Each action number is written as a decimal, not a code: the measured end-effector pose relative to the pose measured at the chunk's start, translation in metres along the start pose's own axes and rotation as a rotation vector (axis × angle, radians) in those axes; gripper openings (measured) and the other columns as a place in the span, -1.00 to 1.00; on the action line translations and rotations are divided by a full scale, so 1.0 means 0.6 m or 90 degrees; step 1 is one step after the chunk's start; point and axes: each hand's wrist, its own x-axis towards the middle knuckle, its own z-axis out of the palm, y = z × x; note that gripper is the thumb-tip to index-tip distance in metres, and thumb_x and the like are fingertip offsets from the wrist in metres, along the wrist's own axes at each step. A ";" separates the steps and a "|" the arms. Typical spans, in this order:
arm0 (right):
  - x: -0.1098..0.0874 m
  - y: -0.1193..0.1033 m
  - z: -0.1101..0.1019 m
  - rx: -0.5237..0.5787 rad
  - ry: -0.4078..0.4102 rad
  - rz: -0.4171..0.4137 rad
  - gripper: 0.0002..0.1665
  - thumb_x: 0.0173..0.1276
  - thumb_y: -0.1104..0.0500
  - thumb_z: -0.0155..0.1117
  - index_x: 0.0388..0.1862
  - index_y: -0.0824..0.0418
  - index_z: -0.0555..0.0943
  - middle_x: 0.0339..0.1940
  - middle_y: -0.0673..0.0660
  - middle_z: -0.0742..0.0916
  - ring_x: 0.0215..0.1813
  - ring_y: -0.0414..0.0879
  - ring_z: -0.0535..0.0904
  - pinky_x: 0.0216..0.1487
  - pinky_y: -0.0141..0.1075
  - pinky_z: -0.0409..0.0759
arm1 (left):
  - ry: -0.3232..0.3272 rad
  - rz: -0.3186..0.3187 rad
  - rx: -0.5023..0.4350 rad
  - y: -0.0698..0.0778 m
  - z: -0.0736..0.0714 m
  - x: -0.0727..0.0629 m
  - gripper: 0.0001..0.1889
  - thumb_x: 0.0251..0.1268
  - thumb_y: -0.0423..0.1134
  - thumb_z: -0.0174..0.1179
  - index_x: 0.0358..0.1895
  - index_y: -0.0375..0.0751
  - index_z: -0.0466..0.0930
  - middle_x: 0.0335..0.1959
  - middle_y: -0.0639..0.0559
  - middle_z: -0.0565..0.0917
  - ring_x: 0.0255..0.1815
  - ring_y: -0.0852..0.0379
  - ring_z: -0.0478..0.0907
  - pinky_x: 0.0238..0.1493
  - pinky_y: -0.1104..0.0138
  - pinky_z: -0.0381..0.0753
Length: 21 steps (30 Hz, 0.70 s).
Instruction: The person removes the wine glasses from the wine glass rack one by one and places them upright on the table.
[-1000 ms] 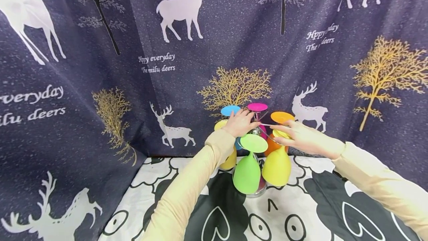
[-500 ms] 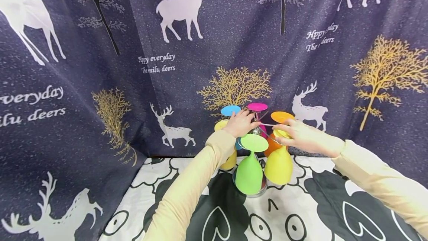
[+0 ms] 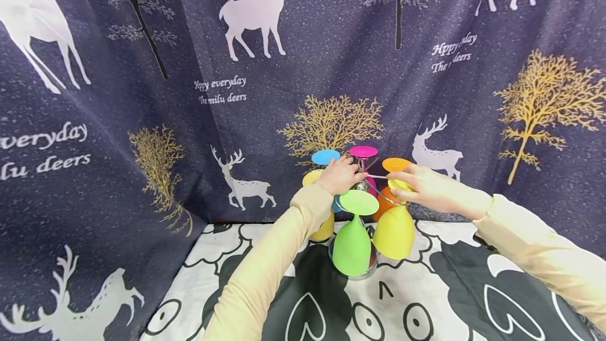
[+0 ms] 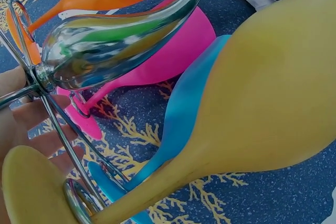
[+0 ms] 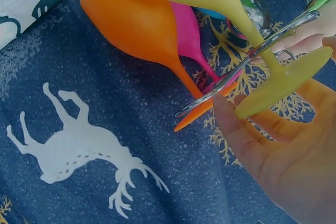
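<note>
Right hand (image 3: pixel 428 191): pinching the foot of the near yellow goblet (image 3: pixel 394 230) between thumb and fingers.
Left hand (image 3: pixel 337 175): well clear of the right one, laid over the top rods of the metal rack (image 4: pixel 121 45), with fingers extended rather than wrapped; probably steadying.
Near yellow goblet: at the front right of the rack, bowl down, stem beside or within a wire loop; impossible to tell which.
Drop risk: likeliest if letting go of the foot with the stem outside the loop.
Knock risk: green goblet (image 3: pixel 352 246) to one side, orange goblet (image 5: pixel 136 30) just behind; easily struck by a swinging bowl.
Tipping risk: possible from a sideways tug on one loop under only light left-hand pressure.
Sway risk: pink goblet (image 4: pixel 173 45), blue goblet (image 4: pixel 181 103) and far yellow goblet (image 4: pixel 268 87), liable to swing together after any jolt.
Rack base (image 3: pixel 362 277): round and shiny, set on loose-looking fabric; perhaps prone to sliding.
Counter (image 3: pixel 402 304): covered in black-and-white cartoon sheep print, running back to the curtain.
Curtain (image 3: pixel 303 78): dark blue, speckled, printed with white deer, gold trees and lettering; folded into a corner at left.
</note>
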 end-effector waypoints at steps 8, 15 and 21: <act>-0.006 -0.005 -0.005 0.005 -0.009 0.012 -0.56 0.34 0.01 0.07 0.08 0.24 0.51 -0.13 0.22 0.52 -0.13 0.11 0.46 -0.14 0.00 0.41 | 0.029 -0.016 -0.024 -0.001 0.003 -0.001 -0.46 0.37 0.18 -0.32 0.18 -0.03 0.43 0.22 0.02 0.34 0.31 0.07 0.09 0.25 0.08 -0.01; -0.007 -0.007 -0.011 0.005 -0.011 0.004 -0.56 0.33 0.01 0.08 0.07 0.24 0.51 -0.14 0.20 0.53 -0.12 0.10 0.46 -0.15 0.00 0.42 | 0.037 -0.020 -0.030 0.000 0.001 -0.003 -0.47 0.37 0.17 -0.29 0.16 -0.03 0.45 0.19 0.02 0.37 0.28 0.07 0.14 0.24 0.08 0.02; -0.009 -0.010 -0.016 0.010 -0.005 0.002 -0.57 0.32 0.02 0.10 0.07 0.24 0.51 -0.12 0.21 0.53 -0.10 0.10 0.46 -0.13 -0.01 0.43 | 0.043 -0.017 -0.034 0.000 0.001 -0.002 -0.48 0.37 0.16 -0.28 0.15 -0.05 0.46 0.17 0.02 0.39 0.27 0.06 0.16 0.24 0.08 0.02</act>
